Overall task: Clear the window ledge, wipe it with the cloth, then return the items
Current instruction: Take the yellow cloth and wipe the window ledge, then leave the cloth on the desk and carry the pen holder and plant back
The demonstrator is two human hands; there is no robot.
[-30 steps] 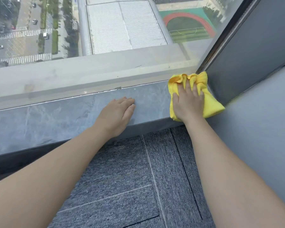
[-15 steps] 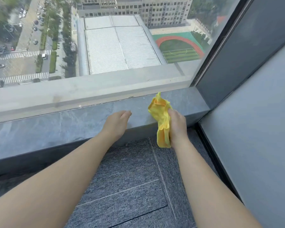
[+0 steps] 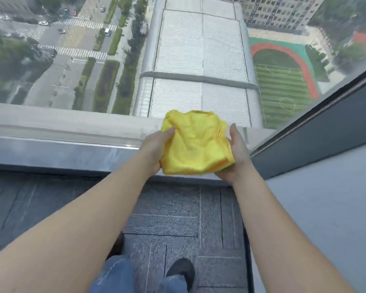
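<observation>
A yellow cloth (image 3: pixel 195 144), bunched and folded over, is held in the air above the grey stone window ledge (image 3: pixel 61 154). My left hand (image 3: pixel 156 149) grips its left edge with the thumb on top. My right hand (image 3: pixel 236 153) cups its right side and underside. No other items show on the visible stretch of the ledge.
A large window pane (image 3: pixel 178 60) rises straight behind the ledge. A dark frame and grey wall (image 3: pixel 325 197) close off the right side. Grey carpet tiles (image 3: pixel 178 218) cover the floor, where my jeans and a black shoe (image 3: pixel 181 269) stand.
My right hand lifted the cloth off the ledge's right corner. My left hand left the ledge and took hold of the cloth's other side. The view now tilts further down.
</observation>
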